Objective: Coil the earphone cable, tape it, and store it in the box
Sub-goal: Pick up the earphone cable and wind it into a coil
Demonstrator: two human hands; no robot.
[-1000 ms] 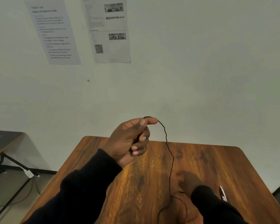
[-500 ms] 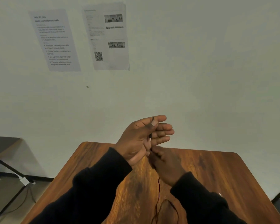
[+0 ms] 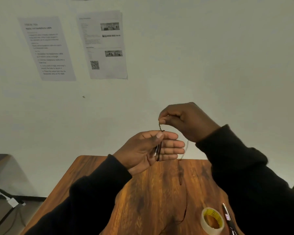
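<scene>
Nearby, a clear tape roll (image 3: 212, 221) with a yellow core and a pen-like tool (image 3: 228, 218) sit on the glossy wood-grain table (image 3: 153, 197) at lower right, well below both hands; two printed sheets (image 3: 107, 44) hang on the plain wall, nothing blocks the work. Left hand (image 3: 148, 150) is flat, fingers straight, thumb pressing the thin dark earphone cable (image 3: 158, 150) against them. Right hand (image 3: 187, 121), just above, pinches the cable between thumb and forefinger; the rest trails faintly behind the left fingers toward the table.
</scene>
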